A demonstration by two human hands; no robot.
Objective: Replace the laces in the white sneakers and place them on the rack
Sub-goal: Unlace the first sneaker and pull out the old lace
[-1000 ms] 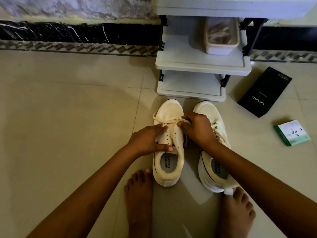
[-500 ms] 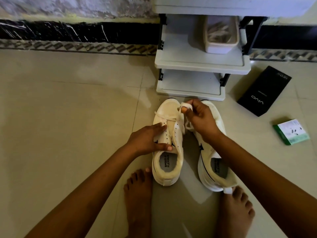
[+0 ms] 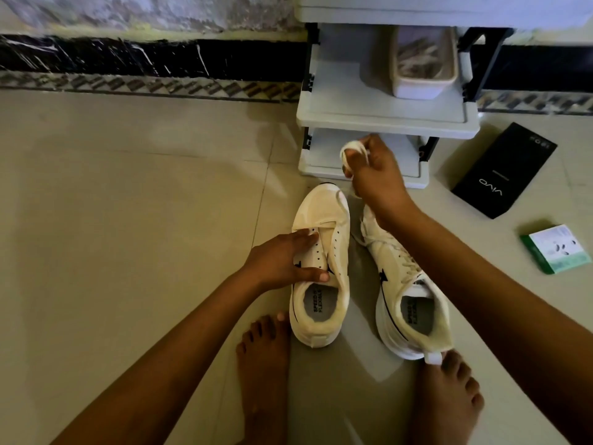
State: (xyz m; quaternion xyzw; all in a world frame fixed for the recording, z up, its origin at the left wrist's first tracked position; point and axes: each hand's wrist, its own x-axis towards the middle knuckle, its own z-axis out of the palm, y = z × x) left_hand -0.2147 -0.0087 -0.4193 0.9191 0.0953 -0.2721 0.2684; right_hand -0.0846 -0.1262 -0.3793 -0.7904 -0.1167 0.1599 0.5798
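Note:
Two white sneakers stand on the tiled floor between my bare feet. My left hand (image 3: 285, 260) rests on the left sneaker (image 3: 324, 220), fingers straight across its eyelet rows and thumb by the collar. Most of its eyelets show bare; one lace bar crosses near the toe. My right hand (image 3: 373, 170) is raised in front of the rack (image 3: 385, 118) and pinches a white lace (image 3: 348, 152) that trails down toward the left sneaker. The right sneaker (image 3: 401, 284) still carries its lace, partly hidden by my right forearm.
A white tub (image 3: 423, 81) with pale laces sits on the rack's middle shelf. A black phone box (image 3: 503, 170) and a small green-and-white box (image 3: 556, 248) lie on the floor to the right. A dark skirting band runs along the wall behind.
My right hand has risen from the left sneaker's eyelets up toward the rack, drawing the lace out with it. My left hand has stayed on the sneaker.

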